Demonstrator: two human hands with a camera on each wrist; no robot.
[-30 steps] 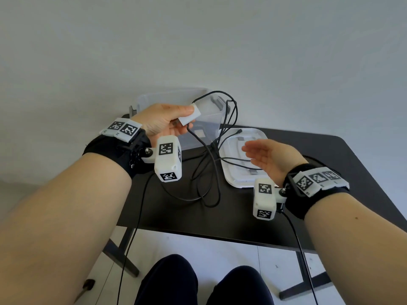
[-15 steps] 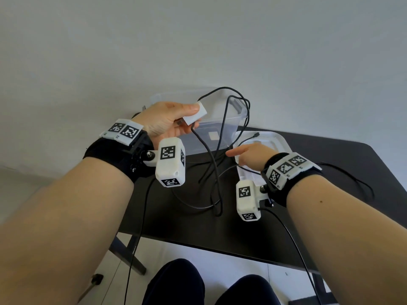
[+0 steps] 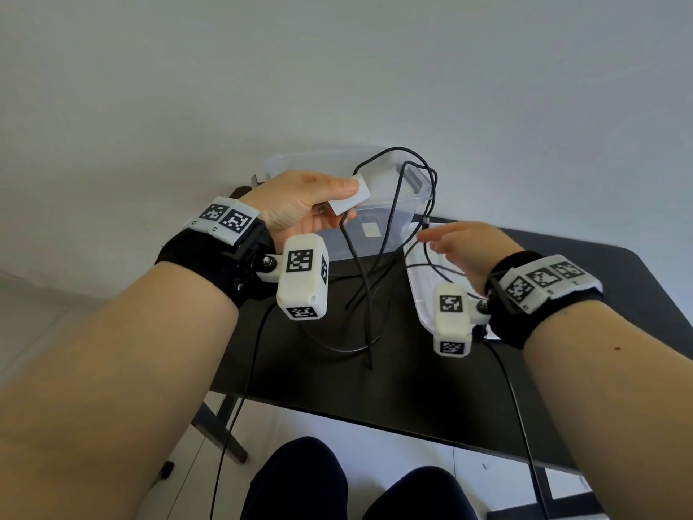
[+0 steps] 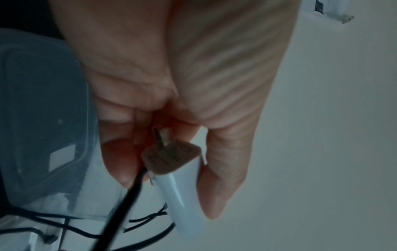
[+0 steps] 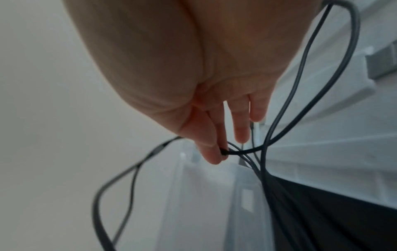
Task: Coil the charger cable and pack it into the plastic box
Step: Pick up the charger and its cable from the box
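Over black table (image 3: 562,369), my left hand (image 3: 300,204) pinches charger (image 3: 348,200); right hand (image 3: 461,245) pinches cable (image 5: 242,152), loops loose, plastic box (image 3: 375,234) unfilled.

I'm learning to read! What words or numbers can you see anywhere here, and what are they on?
No words or numbers can be read.
Charger plug: tiny print on the pronged end, too blurred.
Plastic box: white sticker, nothing legible.
Wrist bands and wrist cameras: black-and-white square code patterns, plus specks too small to read.
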